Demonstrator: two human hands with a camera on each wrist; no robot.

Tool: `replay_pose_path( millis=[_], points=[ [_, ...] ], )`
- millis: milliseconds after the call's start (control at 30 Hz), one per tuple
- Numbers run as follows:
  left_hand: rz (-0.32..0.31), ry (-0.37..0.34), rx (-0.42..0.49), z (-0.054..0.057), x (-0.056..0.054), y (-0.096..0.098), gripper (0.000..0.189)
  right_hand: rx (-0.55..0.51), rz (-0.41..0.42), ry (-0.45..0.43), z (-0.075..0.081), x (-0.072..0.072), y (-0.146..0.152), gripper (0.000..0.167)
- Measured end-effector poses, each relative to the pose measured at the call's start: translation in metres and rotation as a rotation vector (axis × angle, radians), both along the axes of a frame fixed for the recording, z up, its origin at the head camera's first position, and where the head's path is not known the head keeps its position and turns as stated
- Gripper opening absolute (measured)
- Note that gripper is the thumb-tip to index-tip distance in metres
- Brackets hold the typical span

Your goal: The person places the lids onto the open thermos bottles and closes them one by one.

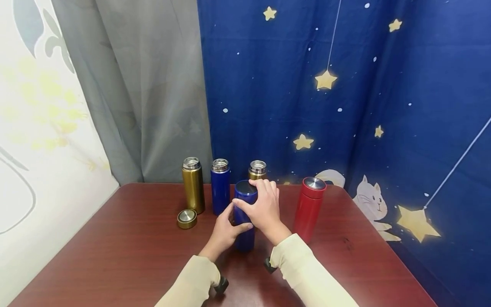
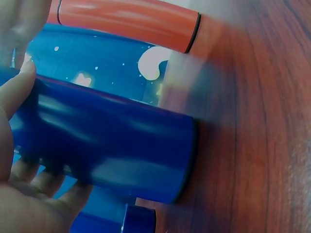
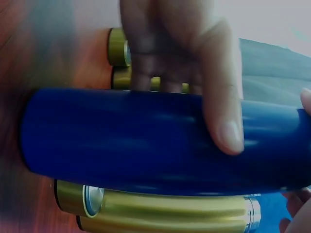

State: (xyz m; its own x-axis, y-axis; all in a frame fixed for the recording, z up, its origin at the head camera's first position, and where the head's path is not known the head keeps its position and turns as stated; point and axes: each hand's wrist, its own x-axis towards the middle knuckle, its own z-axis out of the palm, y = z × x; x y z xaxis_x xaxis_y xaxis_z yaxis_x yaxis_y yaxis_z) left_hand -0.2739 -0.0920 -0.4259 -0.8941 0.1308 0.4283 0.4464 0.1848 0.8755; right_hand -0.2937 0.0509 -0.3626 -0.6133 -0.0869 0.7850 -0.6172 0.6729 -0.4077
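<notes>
A dark blue insulated bottle (image 1: pixel 244 243) with its lid (image 1: pixel 245 186) on stands upright on the table in front of me. My left hand (image 1: pixel 223 232) grips its body, thumb on the near side and fingers around the far side. My right hand (image 1: pixel 265 207) holds its top, with thumb and fingers spread around the lid. In the left wrist view, the blue bottle (image 2: pixel 112 141) shows its dark base close to the tabletop. Seen from the right wrist, my left thumb (image 3: pixel 228 136) lies across the bottle's side.
Behind stand an uncapped gold bottle (image 1: pixel 194 189), an uncapped blue bottle (image 1: pixel 220 192) and another uncapped gold bottle (image 1: pixel 257 169), partly hidden. A gold lid (image 1: pixel 187 218) lies at left; a blue lid (image 2: pixel 141 218) shows low in the left wrist view. A capped red bottle (image 1: pixel 308 213) stands right.
</notes>
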Motion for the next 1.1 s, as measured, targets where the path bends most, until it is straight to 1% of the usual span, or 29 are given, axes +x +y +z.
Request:
replay_pose_path(
  millis=[67, 100, 133, 200, 267, 333, 367, 500, 600, 700, 767, 800, 933, 1033, 1067, 1100],
  points=[
    [0.028, -0.004, -0.009, -0.007, -0.006, 0.001, 0.076, -0.010, -0.038, 0.032, -0.001, 0.000, -0.003, 0.066],
    [0.040, -0.003, -0.012, -0.008, -0.008, 0.001, 0.076, -0.012, -0.058, 0.040, 0.000, 0.000, -0.004, 0.066],
    [0.044, 0.000, -0.014, -0.004, -0.005, 0.002, 0.075, -0.013, -0.074, 0.043, 0.000, 0.000, -0.005, 0.067],
    [0.044, -0.002, -0.012, -0.003, -0.005, 0.003, 0.075, -0.013, -0.089, 0.036, 0.000, 0.000, -0.006, 0.068],
    [0.030, -0.009, -0.012, -0.002, -0.007, 0.002, 0.075, -0.008, -0.066, -0.004, 0.001, 0.000, -0.005, 0.069],
    [-0.006, -0.010, -0.006, -0.002, -0.009, 0.000, 0.075, -0.003, 0.011, -0.059, 0.002, -0.002, -0.001, 0.068],
    [-0.024, -0.014, -0.002, -0.006, -0.015, -0.002, 0.076, -0.006, 0.065, -0.093, 0.002, -0.004, 0.001, 0.066],
    [-0.121, -0.036, 0.016, -0.006, -0.022, -0.009, 0.077, -0.041, 0.338, -0.253, 0.006, -0.011, 0.015, 0.058],
    [-0.174, -0.075, 0.013, -0.005, -0.025, -0.014, 0.077, -0.086, 0.554, -0.387, 0.009, -0.015, 0.025, 0.055],
    [-0.209, -0.103, 0.003, -0.005, -0.027, -0.019, 0.076, -0.128, 0.728, -0.522, 0.012, -0.018, 0.032, 0.054],
    [-0.231, -0.116, 0.000, -0.004, -0.028, -0.021, 0.075, -0.151, 0.803, -0.586, 0.013, -0.019, 0.036, 0.054],
    [-0.238, -0.121, -0.004, -0.004, -0.029, -0.022, 0.075, -0.157, 0.824, -0.605, 0.014, -0.020, 0.037, 0.055],
    [-0.273, -0.145, -0.026, 0.000, -0.029, -0.024, 0.077, -0.162, 0.877, -0.631, 0.015, -0.024, 0.038, 0.068],
    [-0.329, -0.164, -0.028, 0.009, -0.024, -0.026, 0.077, -0.172, 0.923, -0.648, 0.015, -0.028, 0.037, 0.080],
    [-0.353, -0.173, -0.024, 0.013, -0.022, -0.027, 0.076, -0.180, 0.940, -0.657, 0.015, -0.029, 0.037, 0.082],
    [-0.375, -0.169, -0.029, 0.014, -0.022, -0.027, 0.076, -0.188, 0.959, -0.664, 0.015, -0.030, 0.037, 0.082]
  ],
)
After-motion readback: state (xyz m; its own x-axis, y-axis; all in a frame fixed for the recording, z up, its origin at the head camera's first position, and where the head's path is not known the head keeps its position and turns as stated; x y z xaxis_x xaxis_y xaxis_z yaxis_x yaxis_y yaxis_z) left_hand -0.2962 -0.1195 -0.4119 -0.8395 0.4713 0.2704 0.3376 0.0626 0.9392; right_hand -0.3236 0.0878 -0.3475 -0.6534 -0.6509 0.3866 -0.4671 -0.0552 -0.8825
